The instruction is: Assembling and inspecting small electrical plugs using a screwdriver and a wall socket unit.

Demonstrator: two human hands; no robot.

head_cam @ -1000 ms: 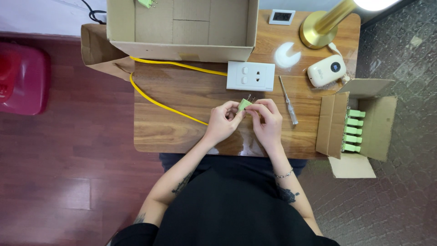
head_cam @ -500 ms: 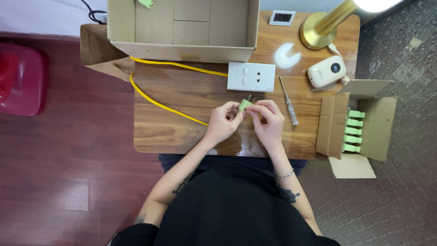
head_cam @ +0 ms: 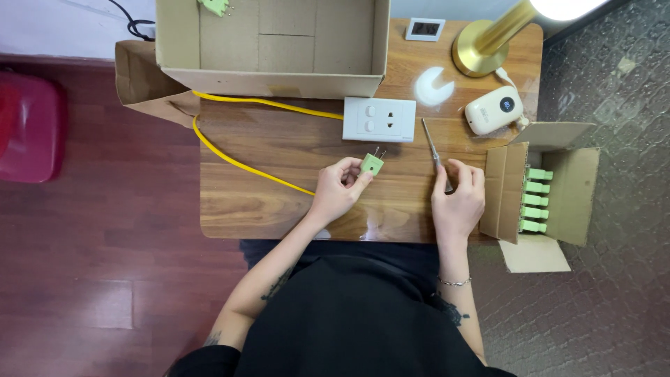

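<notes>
My left hand [head_cam: 338, 192] pinches a small green plug [head_cam: 372, 163] at the end of a yellow cable [head_cam: 237, 163], with its two prongs pointing away from me. My right hand [head_cam: 458, 198] rests on the wooden table [head_cam: 279, 139], its fingers closing on the handle of a thin screwdriver [head_cam: 430, 144] that lies with its tip pointing to the far side. A white socket plate [head_cam: 379, 119] lies just beyond the plug.
A large open cardboard box [head_cam: 272, 45] stands at the back with a green plug in it. A small carton [head_cam: 541, 192] with several green plugs sits at the right edge. A brass lamp base [head_cam: 478, 49], a white gadget [head_cam: 493, 109] and a red object [head_cam: 31, 129] on the floor are also here.
My hands have come apart. The right hand left the plug and moved right onto the screwdriver's handle; the left hand keeps the plug.
</notes>
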